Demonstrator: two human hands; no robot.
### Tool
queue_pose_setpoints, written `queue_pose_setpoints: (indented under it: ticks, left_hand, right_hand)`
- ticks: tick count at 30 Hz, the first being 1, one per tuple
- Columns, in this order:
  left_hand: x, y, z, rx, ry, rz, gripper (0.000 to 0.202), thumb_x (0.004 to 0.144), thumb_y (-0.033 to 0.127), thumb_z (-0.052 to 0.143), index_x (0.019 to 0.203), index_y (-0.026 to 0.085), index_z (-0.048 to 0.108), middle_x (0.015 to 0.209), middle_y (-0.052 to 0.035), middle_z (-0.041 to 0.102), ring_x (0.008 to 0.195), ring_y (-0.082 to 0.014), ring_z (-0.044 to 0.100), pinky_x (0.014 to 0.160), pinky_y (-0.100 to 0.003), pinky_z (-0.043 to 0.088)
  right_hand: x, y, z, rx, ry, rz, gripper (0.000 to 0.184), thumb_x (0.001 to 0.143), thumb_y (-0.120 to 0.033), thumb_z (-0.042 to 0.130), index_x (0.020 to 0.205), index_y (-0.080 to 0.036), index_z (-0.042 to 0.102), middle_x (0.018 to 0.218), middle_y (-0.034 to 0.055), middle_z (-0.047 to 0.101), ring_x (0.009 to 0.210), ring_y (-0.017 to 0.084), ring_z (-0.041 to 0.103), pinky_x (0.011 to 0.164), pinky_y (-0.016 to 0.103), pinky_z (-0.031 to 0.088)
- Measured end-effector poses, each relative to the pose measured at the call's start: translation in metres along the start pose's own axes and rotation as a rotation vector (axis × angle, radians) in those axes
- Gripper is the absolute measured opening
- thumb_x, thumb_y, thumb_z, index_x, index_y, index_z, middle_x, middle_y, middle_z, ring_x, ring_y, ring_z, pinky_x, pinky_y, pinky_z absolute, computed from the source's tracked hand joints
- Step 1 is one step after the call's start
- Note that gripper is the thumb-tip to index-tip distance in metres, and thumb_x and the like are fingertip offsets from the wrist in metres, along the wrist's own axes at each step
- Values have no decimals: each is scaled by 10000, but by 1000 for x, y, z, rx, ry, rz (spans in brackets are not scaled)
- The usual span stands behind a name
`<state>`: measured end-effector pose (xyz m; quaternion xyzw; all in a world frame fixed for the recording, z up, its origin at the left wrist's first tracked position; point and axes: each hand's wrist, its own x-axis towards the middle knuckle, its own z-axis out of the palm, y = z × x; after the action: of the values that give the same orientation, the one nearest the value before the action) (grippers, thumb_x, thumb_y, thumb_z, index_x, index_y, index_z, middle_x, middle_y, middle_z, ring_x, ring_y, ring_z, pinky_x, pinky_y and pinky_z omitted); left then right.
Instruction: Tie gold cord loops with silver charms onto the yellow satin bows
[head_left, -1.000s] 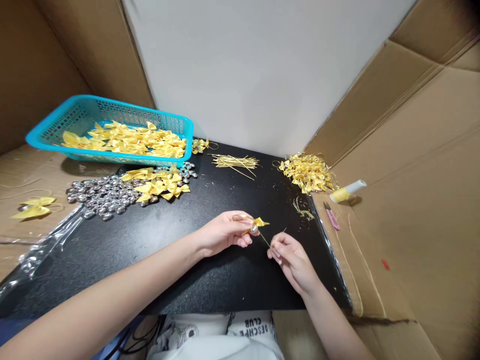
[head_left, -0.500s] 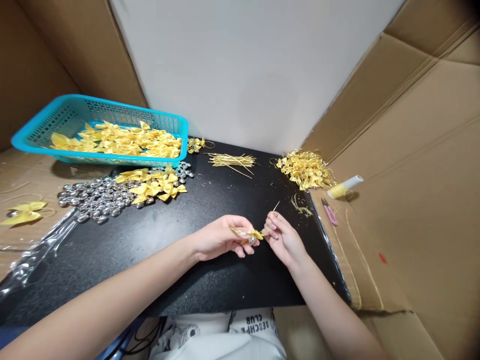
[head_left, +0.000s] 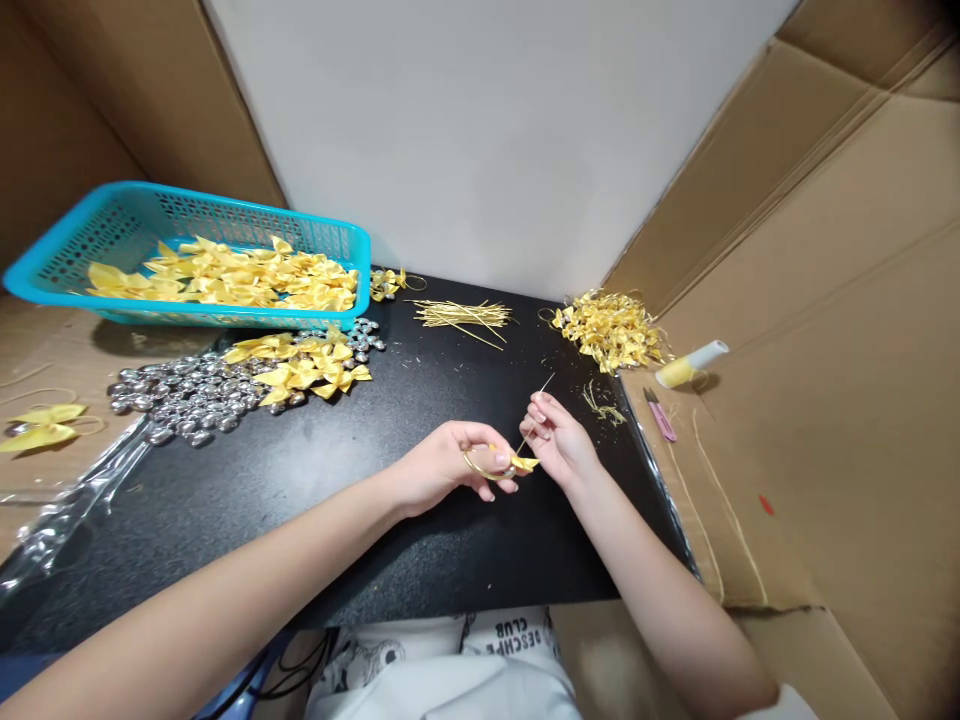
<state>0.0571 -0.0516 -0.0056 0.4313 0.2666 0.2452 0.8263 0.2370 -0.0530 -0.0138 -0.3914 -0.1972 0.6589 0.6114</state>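
My left hand (head_left: 457,468) pinches a yellow ribbon bow (head_left: 526,464) between thumb and fingers. A gold cord loop (head_left: 472,463) curves from the bow over the fingers, and the silver bead seen on it earlier is mostly hidden by the thumb. Just to the right, my right hand (head_left: 559,440) is closed on a thin needle (head_left: 547,383), whose tip points up and away. A thread (head_left: 526,438) runs taut from the bow up to the right fingers. Both hands are above the black table (head_left: 420,545).
A blue basket (head_left: 247,316) of yellow bows stands back left. Before it lie silver beads (head_left: 187,390) and loose bows (head_left: 307,372). Gold cords (head_left: 461,316), finished bows (head_left: 611,330), thread scraps (head_left: 602,403), pink snips (head_left: 661,416) and a thread spool (head_left: 686,368) lie behind and right.
My right hand has moved slightly up and away from the bow, drawing the thread out between them. The bow has turned in my left fingers, and its bead is now mostly covered.
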Motion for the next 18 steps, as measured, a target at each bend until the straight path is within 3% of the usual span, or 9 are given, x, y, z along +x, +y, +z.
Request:
queue_pose_setpoints:
  ticks: [3,5,7,10,12,15,18]
  left_hand:
    - [-3,3,2,179,16,164,172,735,299,784,740,138,725,1069,-94,709,779,-133,680,670,-233,553]
    - [-5,6,2,377,40,335,129,757,271,765,748,145,739,1066,-91,678,854,-147,662,737,-250,548]
    - [-9,8,2,614,71,538,103,793,262,734,775,162,749,959,-73,650,852,-145,642,715,-236,537]
    - [-20,9,4,992,100,910,93,864,222,657,838,186,739,799,-29,606,697,-102,611,617,-201,509]
    - [-29,11,7,1237,187,1153,105,890,168,616,833,193,701,679,10,592,547,-72,561,512,-188,456]
    - [-41,16,15,1316,114,1206,131,812,103,693,820,225,647,652,44,614,538,-79,592,494,-197,462]
    - [-49,21,25,1482,109,1293,189,782,87,706,717,219,586,584,61,583,485,-84,576,443,-209,467]
  right_hand:
    - [-1,-7,2,30,-18,-31,260,737,-178,745,712,-189,487,540,-110,375,420,23,269,495,121,391]
    - [-4,-15,3,52,-38,-62,243,759,-179,731,724,-196,491,551,-107,364,434,33,268,507,124,397]
    - [-11,-25,5,64,-81,-107,238,765,-190,735,740,-203,499,563,-104,348,447,43,263,519,130,403]
    - [-34,-41,8,33,-181,-207,289,761,-231,756,702,-211,473,576,-95,316,463,62,253,528,158,412]
    - [-53,-51,8,-5,-272,-284,326,764,-242,757,661,-215,449,548,-99,281,456,72,229,575,197,455]
    - [-77,-61,7,-39,-427,-299,330,782,-254,735,627,-230,445,486,-110,239,435,79,232,759,311,542]
    - [-85,-63,6,-64,-485,-229,364,778,-299,733,572,-240,439,436,-123,224,408,79,232,924,484,518]
